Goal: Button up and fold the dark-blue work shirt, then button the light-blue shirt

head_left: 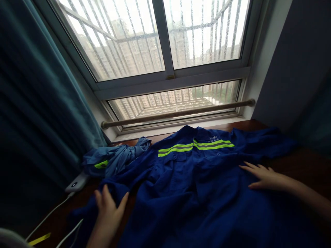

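A dark blue work jacket with yellow-green and grey reflective stripes across its chest lies spread out, front side up, its collar toward the window. My left hand is on the sleeve at the left, fingers spread apart. On the right, my right hand rests flat on the body of the jacket with its fingers stretched out. The fabric is wrinkled, and its lower part fades into shadow at the bottom of the view.
A bunched lighter blue cloth lies left of the jacket, beside a white device with a cable. A yellow strip is at lower left. Behind are a barred window and a horizontal rail; a teal curtain hangs left.
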Action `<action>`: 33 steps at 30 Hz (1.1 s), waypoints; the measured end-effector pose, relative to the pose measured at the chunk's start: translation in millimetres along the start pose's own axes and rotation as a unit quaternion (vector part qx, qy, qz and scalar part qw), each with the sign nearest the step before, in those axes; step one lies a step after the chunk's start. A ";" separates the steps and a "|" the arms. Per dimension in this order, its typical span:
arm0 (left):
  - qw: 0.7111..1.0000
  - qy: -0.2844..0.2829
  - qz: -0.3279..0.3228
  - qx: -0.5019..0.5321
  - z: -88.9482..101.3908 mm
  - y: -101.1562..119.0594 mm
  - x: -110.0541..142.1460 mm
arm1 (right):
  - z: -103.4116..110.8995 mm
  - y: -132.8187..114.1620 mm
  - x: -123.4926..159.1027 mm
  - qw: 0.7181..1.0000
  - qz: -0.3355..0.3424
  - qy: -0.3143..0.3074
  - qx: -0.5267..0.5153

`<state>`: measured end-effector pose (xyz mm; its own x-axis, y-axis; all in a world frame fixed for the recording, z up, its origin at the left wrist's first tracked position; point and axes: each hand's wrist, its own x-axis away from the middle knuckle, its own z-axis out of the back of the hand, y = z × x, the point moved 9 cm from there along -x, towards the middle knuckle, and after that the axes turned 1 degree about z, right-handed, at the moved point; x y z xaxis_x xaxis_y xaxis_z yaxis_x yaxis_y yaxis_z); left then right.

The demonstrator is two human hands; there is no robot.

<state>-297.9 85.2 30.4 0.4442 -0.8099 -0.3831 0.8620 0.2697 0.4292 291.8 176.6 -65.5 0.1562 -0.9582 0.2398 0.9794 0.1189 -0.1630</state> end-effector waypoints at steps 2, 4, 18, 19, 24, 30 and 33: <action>0.993 -0.077 -0.088 -0.011 -32.3 48.4 -2.5 | 23.6 0.1 -19.1 0.997 0.010 -0.080 -0.008; 0.980 -0.121 -0.156 0.001 -61.9 104.2 -11.1 | 55.8 -18.5 -44.1 0.997 0.009 -0.078 0.001; 0.950 -0.226 -0.190 -0.098 -241.7 145.7 -138.8 | 32.2 -78.6 -189.9 0.990 -0.036 0.134 0.001; 0.949 -0.220 -0.201 -0.104 -243.3 139.2 -146.3 | 34.0 -76.8 -193.4 0.991 -0.018 0.135 0.005; 0.950 -0.195 -0.218 -0.107 -247.4 130.3 -161.5 | 47.0 -102.0 -185.3 0.980 0.035 0.194 0.011; 0.962 -0.124 -0.220 -0.099 -226.2 134.9 -157.4 | 18.1 -217.3 -138.4 0.936 0.316 0.157 0.017; 0.958 -0.091 -0.261 -0.074 -206.7 168.6 -143.9 | 6.8 -232.8 -132.0 0.934 0.332 0.132 0.025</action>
<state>-165.9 354.9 -11.2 -0.0946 -0.9282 -0.3598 0.9864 -0.1361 0.0919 44.1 277.1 -52.8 0.7001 -0.6994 -0.1441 0.6843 0.7148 -0.1446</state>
